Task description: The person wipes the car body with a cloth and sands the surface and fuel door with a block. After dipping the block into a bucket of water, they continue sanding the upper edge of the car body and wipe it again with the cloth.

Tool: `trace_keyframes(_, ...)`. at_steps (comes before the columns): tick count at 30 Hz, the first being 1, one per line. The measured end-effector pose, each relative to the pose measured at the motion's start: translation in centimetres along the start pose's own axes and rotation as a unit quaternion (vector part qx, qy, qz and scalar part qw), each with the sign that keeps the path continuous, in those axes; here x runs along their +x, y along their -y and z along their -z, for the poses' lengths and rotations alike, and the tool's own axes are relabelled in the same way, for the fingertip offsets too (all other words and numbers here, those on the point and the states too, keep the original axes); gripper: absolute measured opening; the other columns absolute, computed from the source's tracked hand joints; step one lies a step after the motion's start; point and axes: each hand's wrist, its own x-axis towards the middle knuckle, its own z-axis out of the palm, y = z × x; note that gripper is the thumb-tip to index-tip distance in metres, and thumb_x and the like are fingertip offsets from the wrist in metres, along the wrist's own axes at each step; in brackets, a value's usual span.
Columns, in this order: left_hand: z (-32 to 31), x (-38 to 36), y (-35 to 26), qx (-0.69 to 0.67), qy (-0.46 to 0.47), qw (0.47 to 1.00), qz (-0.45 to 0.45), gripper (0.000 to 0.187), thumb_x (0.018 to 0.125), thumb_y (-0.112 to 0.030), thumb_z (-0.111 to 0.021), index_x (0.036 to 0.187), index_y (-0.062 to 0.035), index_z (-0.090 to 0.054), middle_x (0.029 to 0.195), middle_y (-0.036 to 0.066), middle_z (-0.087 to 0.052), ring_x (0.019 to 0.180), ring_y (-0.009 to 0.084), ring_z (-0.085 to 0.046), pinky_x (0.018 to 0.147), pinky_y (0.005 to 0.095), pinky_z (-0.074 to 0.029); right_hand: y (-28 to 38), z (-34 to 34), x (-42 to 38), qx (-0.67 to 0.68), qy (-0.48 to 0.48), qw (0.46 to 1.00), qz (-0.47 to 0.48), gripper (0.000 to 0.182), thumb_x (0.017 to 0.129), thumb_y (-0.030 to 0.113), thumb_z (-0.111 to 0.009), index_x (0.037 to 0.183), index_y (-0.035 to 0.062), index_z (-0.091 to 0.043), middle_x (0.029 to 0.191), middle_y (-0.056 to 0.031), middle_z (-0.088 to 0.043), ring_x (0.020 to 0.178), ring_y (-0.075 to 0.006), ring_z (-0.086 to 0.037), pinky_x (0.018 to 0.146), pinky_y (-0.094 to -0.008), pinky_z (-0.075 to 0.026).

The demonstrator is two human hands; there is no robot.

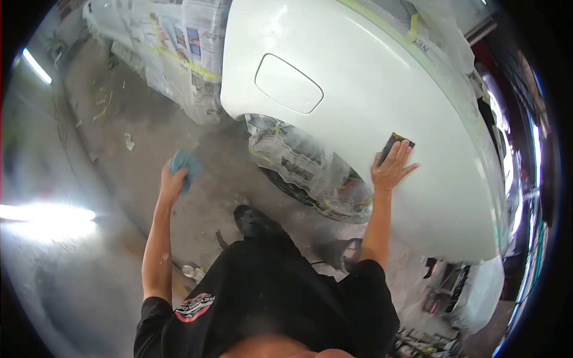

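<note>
A crumpled blue cloth (185, 170), slightly blurred, hangs in my left hand (173, 179), whose fingers are closed around it. That hand is held out over the floor, apart from the car. My right hand (391, 172) lies against the white car fender panel (352, 77), above the wheel arch. Under its fingers is a dark sanding pad (388, 150) with a yellowish edge, pressed to the panel and partly covered by the fingers. The thumb and little finger spread to the sides. A fuel door outline (289, 83) shows on the panel to the left.
Newspaper masking (185, 48) and yellow tape cover the car's end at upper left. Plastic and paper wrap the wheel (304, 164). More masking (430, 36) runs along the upper right. A black shoe (253, 221) stands on the dusty floor (137, 119). Assorted items (424, 343) lie at lower right.
</note>
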Motion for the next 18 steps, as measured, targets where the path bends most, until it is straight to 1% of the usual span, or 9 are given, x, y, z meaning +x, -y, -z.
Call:
trace_keyframes(2, -3.3, 6.4, -7.4, 0.231, 0.05, 0.967, -0.09, 0.027, 0.086, -0.012, -0.07, 0.108, 0.0026, -0.064, 0.094, 0.008, -0.068, 0.082, 0.0159, -0.064, 0.071, 0.033, -0.054, 0.2, -0.1, 0.0, 0.001, -0.009, 1.0, -0.008, 0.061, 0.102, 0.038, -0.049, 0.153, 0.0058, -0.04, 0.157, -0.0173, -0.044, 0.149, -0.0334, -0.037, 0.122, -0.0661, -0.001)
trace_keyframes(4, -9.3, 9.8, -16.3, 0.282, 0.105, 0.914, -0.274, 0.037, 0.084, -0.026, -0.079, 0.105, 0.0013, -0.066, 0.09, 0.008, -0.069, 0.078, 0.0157, -0.062, 0.07, 0.0343, -0.052, 0.4, -0.2, 0.0, 0.006, -0.017, 1.0, -0.018, 0.06, 0.102, 0.038, -0.048, 0.153, 0.0063, -0.041, 0.158, -0.0178, -0.042, 0.15, -0.0341, -0.036, 0.122, -0.0658, -0.002)
trace_keyframes(6, -14.0, 11.5, -24.0, 0.349, 0.155, 0.876, -0.296, 0.045, 0.08, -0.035, -0.085, 0.106, -0.0027, -0.067, 0.09, 0.006, -0.07, 0.077, 0.0162, -0.062, 0.071, 0.0359, -0.053, 0.4, -0.2, -0.5, 0.015, -0.008, 0.999, -0.045, 0.06, 0.102, 0.038, -0.047, 0.153, 0.0058, -0.04, 0.158, -0.0194, -0.042, 0.15, -0.0358, -0.034, 0.122, -0.0656, -0.001)
trace_keyframes(10, -20.2, 16.4, -33.5, 0.425, 0.278, 0.719, -0.474, 0.039, 0.081, -0.034, -0.087, 0.103, -0.0075, -0.069, 0.087, 0.005, -0.07, 0.078, 0.0162, -0.062, 0.069, 0.0363, -0.053, 5.2, -1.7, 1.1, 0.04, -0.073, 0.981, -0.177, 0.064, 0.104, 0.035, -0.044, 0.156, -0.0007, -0.033, 0.16, -0.0252, -0.036, 0.152, -0.0434, -0.027, 0.121, -0.0643, 0.001)
trace_keyframes(11, -21.6, 17.7, -35.0, 0.402, 0.314, 0.687, -0.517, 0.036, 0.08, -0.025, -0.089, 0.104, -0.005, -0.07, 0.087, 0.0, -0.066, 0.08, 0.0122, -0.061, 0.069, 0.0285, -0.049, 6.5, -1.9, 2.1, 0.036, -0.097, 0.971, -0.217, 0.064, 0.104, 0.034, -0.044, 0.156, -0.0021, -0.031, 0.16, -0.0261, -0.034, 0.152, -0.0446, -0.025, 0.121, -0.0639, 0.002)
trace_keyframes(13, -24.2, 20.8, -37.7, 0.397, 0.338, 0.562, -0.642, 0.042, 0.081, -0.029, -0.086, 0.112, -0.0069, -0.07, 0.102, 0.007, -0.069, 0.09, 0.0221, -0.064, 0.075, 0.0338, -0.05, 8.4, -2.2, 3.1, 0.019, -0.073, 0.951, -0.301, 0.066, 0.105, 0.031, -0.039, 0.159, -0.0027, -0.022, 0.165, -0.0271, -0.024, 0.153, -0.0475, -0.019, 0.12, -0.0646, 0.0)
trace_keyframes(14, -25.1, 21.9, -39.6, 0.465, 0.354, 0.493, -0.645, 0.049, 0.081, -0.027, -0.083, 0.124, -0.0113, -0.067, 0.124, 0.013, -0.059, 0.11, 0.0295, -0.058, 0.09, 0.0417, -0.049, 9.5, -2.3, 3.9, 0.029, -0.079, 0.937, -0.34, 0.066, 0.106, 0.032, -0.038, 0.16, -0.0025, -0.02, 0.166, -0.0269, -0.02, 0.154, -0.0473, -0.016, 0.12, -0.0648, 0.0)
trace_keyframes(17, -26.8, 24.3, -42.7, 0.5, 0.388, 0.33, -0.701, 0.052, 0.084, -0.03, -0.078, 0.131, -0.0133, -0.065, 0.133, 0.018, -0.056, 0.121, 0.0366, -0.055, 0.102, 0.0496, -0.043, 13.9, -2.8, 6.7, 0.056, -0.106, 0.882, -0.456, 0.069, 0.109, 0.037, -0.034, 0.162, -0.002, -0.01, 0.17, -0.0222, -0.006, 0.157, -0.0393, -0.003, 0.121, -0.0612, 0.004)
trace_keyframes(18, -27.7, 25.3, -43.0, 0.436, 0.373, 0.256, -0.778, 0.052, 0.083, -0.033, -0.08, 0.128, -0.0114, -0.066, 0.127, 0.016, -0.061, 0.113, 0.0354, -0.058, 0.095, 0.0458, -0.046, 15.6, -3.2, 7.6, 0.073, -0.123, 0.863, -0.485, 0.07, 0.11, 0.038, -0.032, 0.162, -0.0014, -0.009, 0.17, -0.0215, -0.003, 0.158, -0.0383, -0.001, 0.121, -0.0611, 0.004)
